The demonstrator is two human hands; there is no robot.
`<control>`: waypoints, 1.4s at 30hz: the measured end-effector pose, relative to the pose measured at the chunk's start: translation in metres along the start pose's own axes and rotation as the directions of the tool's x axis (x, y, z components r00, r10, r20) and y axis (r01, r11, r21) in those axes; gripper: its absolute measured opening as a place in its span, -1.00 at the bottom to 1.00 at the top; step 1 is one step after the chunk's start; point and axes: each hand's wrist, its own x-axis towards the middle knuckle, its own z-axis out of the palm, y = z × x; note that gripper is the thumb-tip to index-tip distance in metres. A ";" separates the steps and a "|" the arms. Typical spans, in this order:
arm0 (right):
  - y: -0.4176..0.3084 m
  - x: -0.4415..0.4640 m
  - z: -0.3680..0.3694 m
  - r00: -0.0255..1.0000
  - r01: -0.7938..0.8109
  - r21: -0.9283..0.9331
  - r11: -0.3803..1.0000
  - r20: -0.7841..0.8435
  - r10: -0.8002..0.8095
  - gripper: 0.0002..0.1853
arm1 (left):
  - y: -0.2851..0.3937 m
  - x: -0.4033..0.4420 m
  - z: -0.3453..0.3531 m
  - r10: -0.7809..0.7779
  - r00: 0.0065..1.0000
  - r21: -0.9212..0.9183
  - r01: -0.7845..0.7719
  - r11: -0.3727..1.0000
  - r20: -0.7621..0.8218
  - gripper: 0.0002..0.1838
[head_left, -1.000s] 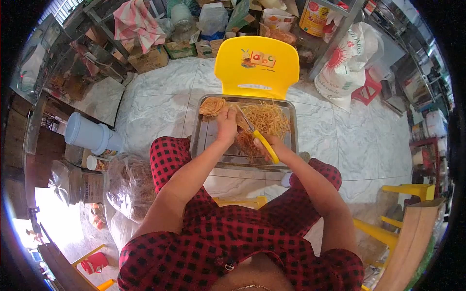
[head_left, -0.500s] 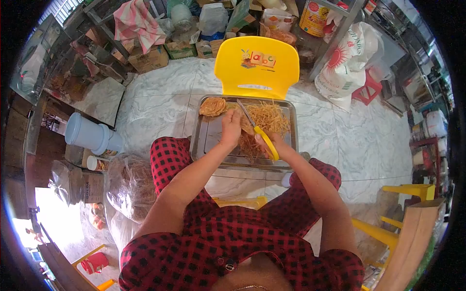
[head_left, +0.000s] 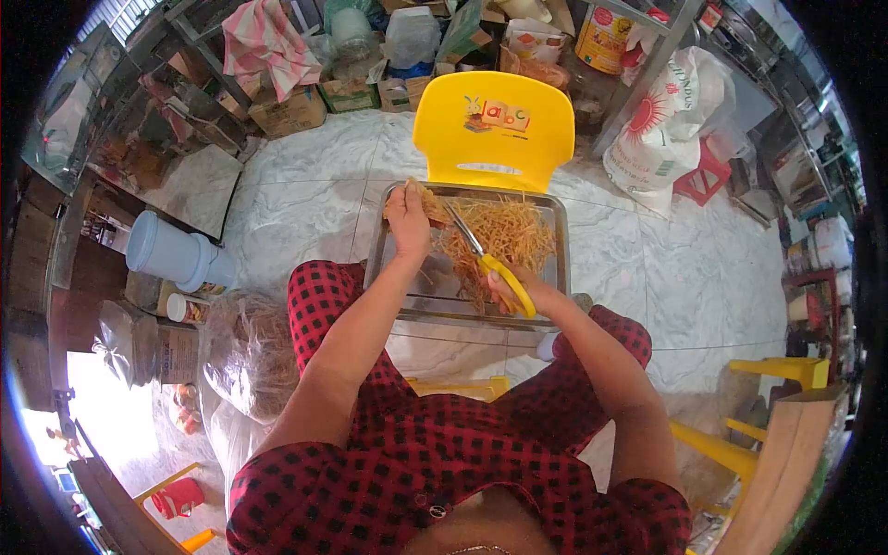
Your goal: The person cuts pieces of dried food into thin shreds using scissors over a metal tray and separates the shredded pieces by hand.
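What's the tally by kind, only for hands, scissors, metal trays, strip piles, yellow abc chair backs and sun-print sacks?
Hands: 2 (left hand, right hand)
Scissors: 1
Metal tray: 1
Strip pile: 1
Yellow abc chair back: 1
Sun-print sack: 1
Total: 7

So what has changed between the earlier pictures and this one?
The left hand has moved left, away from the scissors with yellow handles, and now covers part of the flat, round brown pieces in the tray's far left corner; its grip is unclear. The right hand still holds the scissors by the heap of thin golden-brown strands. The rectangular metal tray and yellow plastic chair stayed put.
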 end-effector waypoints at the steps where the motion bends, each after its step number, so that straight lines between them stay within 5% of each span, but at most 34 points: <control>1: 0.000 0.000 -0.001 1.000 0.000 -0.001 1.000 0.001 0.000 -0.40 | 0.000 0.002 0.000 0.016 1.000 0.027 -0.015 1.000 -0.015 -0.74; 12: -0.017 -0.009 0.003 0.999 0.035 -0.053 0.998 0.013 -0.034 -0.34 | 0.017 -0.001 0.006 0.011 0.999 0.032 -0.010 0.999 -0.043 -0.74; 15: -0.012 -0.006 0.001 0.999 0.033 -0.068 0.997 -0.003 -0.033 -0.34 | 0.030 -0.013 0.010 -0.092 0.995 0.017 0.091 0.996 0.027 -0.74; 17: -0.004 -0.001 0.000 1.000 0.024 -0.082 0.996 0.001 -0.024 -0.34 | 0.013 -0.007 0.005 0.254 0.964 0.321 -0.267 0.909 0.083 -0.77; 21: -0.007 -0.004 0.001 1.000 0.009 -0.072 0.997 -0.011 -0.010 -0.35 | 0.003 -0.006 0.003 0.177 0.982 0.289 -0.190 0.938 0.069 -0.77; 24: -0.011 -0.008 0.004 0.998 -0.008 -0.038 0.999 -0.058 0.006 -0.38 | 0.001 -0.010 0.004 0.300 0.953 0.408 -0.290 0.866 0.040 -0.79; 29: -0.013 -0.009 0.007 0.997 -0.033 0.015 0.999 -0.073 0.034 -0.44 | 0.004 -0.015 0.007 0.116 0.993 0.287 -0.117 0.951 0.019 -0.79; 39: -0.008 -0.002 0.005 0.996 0.012 -0.061 0.998 -0.084 -0.017 -0.45 | 0.008 -0.024 0.013 0.133 0.989 0.303 -0.148 0.942 0.071 -0.75; 42: -0.010 -0.002 0.004 0.996 0.017 -0.058 0.998 -0.084 -0.022 -0.43 | 0.014 -0.029 0.018 -0.031 0.994 0.196 0.009 0.981 0.107 -0.77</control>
